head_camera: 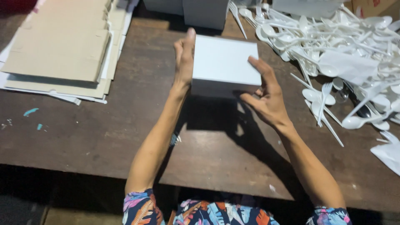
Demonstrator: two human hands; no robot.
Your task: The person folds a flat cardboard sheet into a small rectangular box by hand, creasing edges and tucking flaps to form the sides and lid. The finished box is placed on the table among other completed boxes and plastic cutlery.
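A closed white box [225, 62] sits at the centre of the dark wooden tabletop [104, 133], a little toward twelve o'clock, and both hands are on it. The left hand [184, 56] stands flat and upright against the box's nine o'clock side, fingers straight and pointing toward twelve, palm pressed to the wall. The right hand [266, 98] grips the box's corner at about four o'clock, with the fingers laid over the top edge and the thumb against the near wall, so the box is clasped between the two hands; whether it rests on the tabletop or is lifted just clear cannot be told, though a dark shadow falls under it toward six o'clock. At ten o'clock lies a stack of flattened brown cardboard sheets [62, 46] on top of white sheets. From one to three o'clock spreads a loose heap of white plastic spoons and forks [333, 46], a few strays reaching near the right wrist. At twelve o'clock, just behind the held box, stand more white boxes [200, 12]. Some small turquoise scraps [31, 111] lie on the wood at nine o'clock.
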